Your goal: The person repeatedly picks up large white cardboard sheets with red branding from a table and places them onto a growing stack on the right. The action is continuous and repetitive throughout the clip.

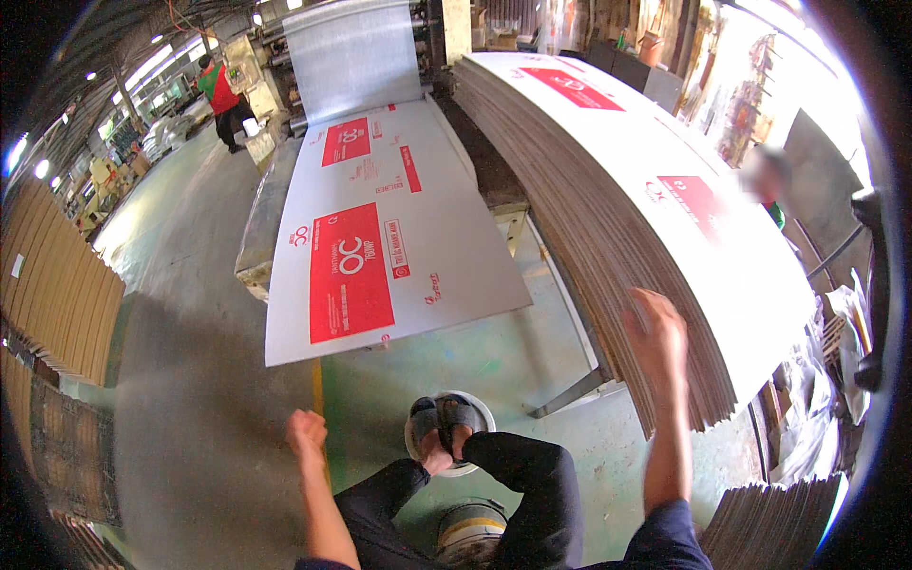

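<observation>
A large white cardboard sheet [456, 256] with red printed panels lies on the machine's outfeed table in front of me, its near end sticking out over the floor. To the right rises a tall stack of printed cardboard sheets [608, 228], brown at the edges and white with red print on top. My right hand [660, 332] is at the near side of this stack, fingers extended and apart, holding nothing; whether it touches the edges I cannot tell. Over the floor at the left, my left hand [306, 432] is curled closed with nothing seen in it, apart from the sheet.
A machine roller with a pale sheet [356, 57] stands beyond the table. My sandalled feet rest on a round white support [484, 413]. Brown cardboard stacks [57, 275] stand left, another stack [774, 522] lower right. One person [220, 95] is far left, another [765, 180] beyond the tall stack.
</observation>
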`<state>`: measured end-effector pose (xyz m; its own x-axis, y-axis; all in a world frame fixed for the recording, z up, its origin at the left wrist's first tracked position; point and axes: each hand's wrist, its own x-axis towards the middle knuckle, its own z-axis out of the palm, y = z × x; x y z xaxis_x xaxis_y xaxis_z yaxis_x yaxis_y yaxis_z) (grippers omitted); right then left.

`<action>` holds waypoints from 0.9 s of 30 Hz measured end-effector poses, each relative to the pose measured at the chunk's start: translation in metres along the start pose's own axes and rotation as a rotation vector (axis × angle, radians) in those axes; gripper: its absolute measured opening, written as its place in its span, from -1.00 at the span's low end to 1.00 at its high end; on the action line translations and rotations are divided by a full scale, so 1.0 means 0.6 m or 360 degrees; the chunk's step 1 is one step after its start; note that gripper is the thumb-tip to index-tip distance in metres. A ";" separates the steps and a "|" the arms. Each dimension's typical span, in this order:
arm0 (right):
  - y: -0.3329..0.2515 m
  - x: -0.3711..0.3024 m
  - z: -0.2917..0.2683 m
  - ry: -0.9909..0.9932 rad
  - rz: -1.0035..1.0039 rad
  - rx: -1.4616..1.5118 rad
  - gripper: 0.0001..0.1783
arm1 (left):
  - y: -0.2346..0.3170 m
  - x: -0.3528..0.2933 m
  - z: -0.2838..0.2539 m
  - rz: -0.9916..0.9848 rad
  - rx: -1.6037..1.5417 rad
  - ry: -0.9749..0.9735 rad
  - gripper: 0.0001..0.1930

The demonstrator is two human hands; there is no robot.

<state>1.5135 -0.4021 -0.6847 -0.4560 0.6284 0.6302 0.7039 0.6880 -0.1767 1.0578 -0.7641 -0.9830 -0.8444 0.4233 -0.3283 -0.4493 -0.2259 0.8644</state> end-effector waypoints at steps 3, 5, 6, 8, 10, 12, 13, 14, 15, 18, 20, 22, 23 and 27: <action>0.069 -0.095 -0.182 -0.0047 0.0669 -0.0834 -0.50 | -0.099 -0.179 0.042 -0.0364 -0.0044 -0.0236 -0.66; 0.113 -0.140 -0.238 -0.0203 0.0749 -0.0586 -0.47 | -0.145 -0.292 0.069 -0.0564 0.0074 -0.0334 -0.66; 0.129 -0.160 -0.249 -0.0215 0.0587 -0.0612 -0.46 | -0.156 -0.336 0.082 -0.0691 0.0169 -0.0377 -0.67; 0.167 -0.189 -0.258 -0.0304 0.0555 -0.0596 -0.44 | -0.172 -0.410 0.108 -0.0789 0.0230 -0.0493 -0.71; 0.208 -0.207 -0.264 -0.0239 0.0556 -0.0385 -0.46 | -0.173 -0.448 0.131 -0.0839 0.0209 -0.0650 -0.72; 0.258 -0.213 -0.277 -0.0289 0.0549 -0.0349 -0.48 | -0.165 -0.468 0.145 -0.0781 0.0250 -0.0770 -0.72; 0.281 -0.212 -0.289 -0.0270 0.0530 -0.0348 -0.49 | -0.157 -0.473 0.147 -0.0715 0.0290 -0.0816 -0.72; 0.302 -0.210 -0.298 -0.0253 0.0387 -0.0383 -0.51 | -0.150 -0.475 0.146 -0.0648 0.0337 -0.0861 -0.72; 0.320 -0.209 -0.310 -0.0332 0.0564 -0.0483 -0.52 | -0.142 -0.478 0.141 -0.0577 0.0335 -0.0857 -0.71; 0.355 -0.197 -0.330 -0.0586 0.0574 -0.0631 -0.46 | -0.112 -0.486 0.112 -0.0326 0.0316 -0.0830 -0.70; 0.367 -0.193 -0.330 -0.0647 0.0421 -0.0556 -0.44 | -0.098 -0.497 0.087 -0.0364 0.0350 -0.0671 -0.69; 0.379 -0.193 -0.322 -0.0709 0.0298 -0.0799 -0.40 | -0.092 -0.510 0.065 -0.0377 0.0348 -0.0528 -0.69; 0.386 -0.193 -0.318 -0.0829 0.0239 -0.0899 -0.39 | -0.091 -0.517 0.056 -0.0351 0.0328 -0.0558 -0.69; 0.404 -0.182 -0.320 -0.0937 0.0027 -0.1362 -0.42 | -0.094 -0.547 0.040 -0.0352 0.0333 -0.0544 -0.70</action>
<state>1.8386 -0.3735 -0.6508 -0.4744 0.8717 0.1228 0.7590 0.3344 0.5587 1.3675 -0.8691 -0.9147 -0.5745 0.7144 -0.3995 -0.5099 0.0695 0.8574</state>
